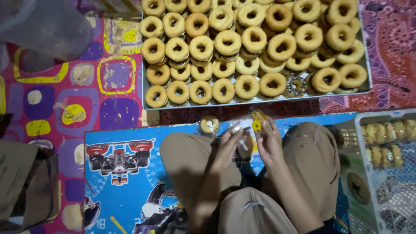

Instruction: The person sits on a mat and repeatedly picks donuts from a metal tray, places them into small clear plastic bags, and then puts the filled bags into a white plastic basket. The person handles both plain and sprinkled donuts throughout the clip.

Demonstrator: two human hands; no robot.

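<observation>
- Khaki-trousered knees (195,160) nearest, hands raised between them over blue printed mat (125,190).
- Left hand (227,149) and right hand (269,143) both pinched shut on clear plastic wrapper (245,130); blurred, held above the lap.
- Wrapper's long axis roughly left-right, yellow tag (257,125) at its right end pointing up toward the tray.
- Single loose doughnut (209,124) just beyond left fingertips.
- Metal tray (260,100) of ring doughnuts (253,39) farthest; white crate (368,143) at right.
</observation>
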